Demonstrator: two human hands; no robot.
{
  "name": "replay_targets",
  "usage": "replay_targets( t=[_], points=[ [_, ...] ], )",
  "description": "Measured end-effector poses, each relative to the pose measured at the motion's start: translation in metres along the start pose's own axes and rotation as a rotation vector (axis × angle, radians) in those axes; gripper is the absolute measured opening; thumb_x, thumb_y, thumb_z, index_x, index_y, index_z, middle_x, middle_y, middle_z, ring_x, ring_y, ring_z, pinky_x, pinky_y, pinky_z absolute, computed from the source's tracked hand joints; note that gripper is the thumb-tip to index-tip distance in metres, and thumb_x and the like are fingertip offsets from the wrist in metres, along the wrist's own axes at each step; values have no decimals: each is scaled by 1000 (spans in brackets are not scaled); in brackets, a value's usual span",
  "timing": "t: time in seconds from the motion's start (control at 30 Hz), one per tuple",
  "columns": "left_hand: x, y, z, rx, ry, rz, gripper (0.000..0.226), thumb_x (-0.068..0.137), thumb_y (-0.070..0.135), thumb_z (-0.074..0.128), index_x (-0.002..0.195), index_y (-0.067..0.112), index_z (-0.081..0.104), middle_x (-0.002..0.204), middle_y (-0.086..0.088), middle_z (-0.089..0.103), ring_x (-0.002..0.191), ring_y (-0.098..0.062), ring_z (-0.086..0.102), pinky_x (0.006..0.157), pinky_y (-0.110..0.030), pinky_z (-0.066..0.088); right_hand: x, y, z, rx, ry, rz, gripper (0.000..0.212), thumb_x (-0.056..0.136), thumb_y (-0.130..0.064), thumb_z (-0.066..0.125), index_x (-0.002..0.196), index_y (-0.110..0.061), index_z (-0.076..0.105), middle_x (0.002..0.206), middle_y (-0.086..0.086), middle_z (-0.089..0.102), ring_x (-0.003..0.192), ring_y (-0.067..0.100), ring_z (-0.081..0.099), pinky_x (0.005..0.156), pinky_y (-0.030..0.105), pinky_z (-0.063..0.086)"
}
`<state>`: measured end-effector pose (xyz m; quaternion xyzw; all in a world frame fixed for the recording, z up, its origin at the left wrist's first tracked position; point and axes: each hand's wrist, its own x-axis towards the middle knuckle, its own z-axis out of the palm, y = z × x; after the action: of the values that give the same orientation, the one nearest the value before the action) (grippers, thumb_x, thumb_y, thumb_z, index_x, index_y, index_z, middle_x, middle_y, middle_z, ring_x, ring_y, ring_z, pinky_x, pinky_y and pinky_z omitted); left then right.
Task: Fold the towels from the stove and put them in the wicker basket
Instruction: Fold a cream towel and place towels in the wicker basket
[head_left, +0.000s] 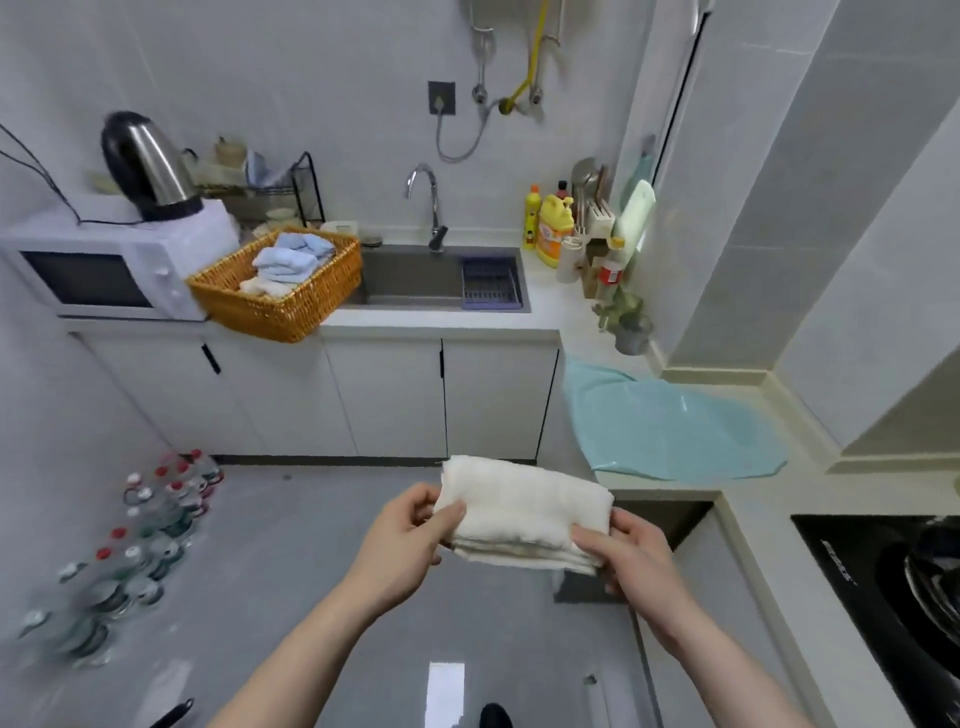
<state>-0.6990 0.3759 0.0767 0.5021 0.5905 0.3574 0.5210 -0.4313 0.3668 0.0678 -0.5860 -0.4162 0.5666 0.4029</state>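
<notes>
We hold a folded cream towel (524, 512) in the air between our two hands, above the grey floor. Our left hand (400, 540) pinches its left end, thumb on top and fingers curled beneath, while our right hand (631, 553) grips the right end the same way, thumb pressed across the near edge. The towel lies roughly flat, several layers showing along the edge nearest us. Well ahead of our left hand and further to the left, the wicker basket (283, 291) sits on the white counter, its near corner jutting over the counter edge; inside it lie folded blue towels (291, 254) and a pale cream one (262, 286) beside them. Touching the basket's left side is a white microwave (111, 270) with a steel kettle (148, 163) on top. Straight ahead of our hands, beyond the cabinet doors, is the sink (410, 278) with its tap (428, 205) and a purple drain rack (491, 286) in the right part of the basin. Ahead of our right hand a light blue plastic sheet (670, 423) drapes over the counter corner, and bottles of cleaner (553, 226) stand in the far corner beyond it. To the right of our right hand is the black stove (852, 577). Left of our left hand, water bottles (140, 540) stand clustered on the floor.
</notes>
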Motion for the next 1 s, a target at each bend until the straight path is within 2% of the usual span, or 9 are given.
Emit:
replay_targets(
  t=[0.13, 0.23, 0.33, 0.47, 0.63, 0.7, 0.77, 0.9, 1.0],
  points=[
    [37, 13, -31, -11, 113, -22, 43, 83, 53, 63, 100, 13, 65, 97, -12, 73, 82, -15, 65, 70, -29, 52, 69, -29, 22, -75, -143, 3, 31, 78, -30, 79, 107, -18, 75, 88, 1, 79, 67, 13, 53, 53, 27, 35],
    [63, 24, -55, -14, 182, -29, 40, 85, 52, 64, 98, 14, 64, 93, -11, 72, 78, -13, 63, 71, -31, 51, 123, -52, 41, -144, -223, -20, 44, 68, -39, 76, 105, -16, 74, 87, 5, 79, 66, 14, 54, 51, 27, 36],
    [82, 33, -85, 7, 262, -17, 26, 98, 38, 65, 94, 13, 64, 82, -5, 70, 75, -12, 61, 72, -32, 51, 171, -75, 70, -225, -323, -54, 49, 64, -46, 76, 103, -16, 75, 89, 9, 78, 70, 17, 58, 54, 28, 35],
    [99, 39, -134, 11, 386, 4, 19, 101, 32, 63, 91, 15, 63, 77, 3, 72, 74, -11, 64, 71, -35, 51, 219, -107, 127, -266, -445, -83, 39, 71, -41, 74, 103, -20, 75, 87, 5, 78, 72, 18, 60, 55, 28, 35],
    [125, 35, -204, 11, 524, -6, 22, 102, 31, 61, 90, 13, 62, 67, 5, 63, 70, -10, 59, 70, -36, 51, 265, -131, 208, -295, -538, -98, 33, 74, -39, 75, 101, -20, 75, 83, 12, 76, 70, 21, 63, 54, 28, 37],
    [138, 33, -232, 14, 544, 8, 26, 102, 33, 61, 89, 11, 60, 66, 2, 57, 69, -12, 56, 69, -37, 51, 279, -139, 238, -288, -571, -96, 31, 77, -36, 75, 104, -19, 74, 86, 13, 77, 71, 21, 69, 57, 29, 36],
    [151, 31, -259, 10, 563, 14, 25, 103, 30, 60, 84, 12, 57, 59, 11, 51, 64, -8, 52, 68, -36, 49, 292, -148, 267, -285, -591, -93, 34, 79, -34, 74, 108, -18, 73, 89, 11, 78, 73, 23, 74, 60, 30, 37],
    [181, 23, -317, 33, 558, 16, 26, 102, 31, 60, 81, 17, 57, 58, 13, 48, 64, -7, 48, 68, -36, 50, 316, -162, 320, -273, -587, -98, 40, 75, -35, 73, 110, -16, 73, 89, 11, 78, 66, 17, 70, 56, 27, 37],
    [210, 19, -361, 34, 551, 12, 27, 100, 35, 63, 80, 17, 58, 62, 7, 36, 66, -11, 42, 67, -34, 50, 337, -171, 355, -232, -589, -103, 43, 74, -34, 74, 113, -15, 71, 88, 20, 76, 66, 23, 64, 54, 28, 37]
  ],
)
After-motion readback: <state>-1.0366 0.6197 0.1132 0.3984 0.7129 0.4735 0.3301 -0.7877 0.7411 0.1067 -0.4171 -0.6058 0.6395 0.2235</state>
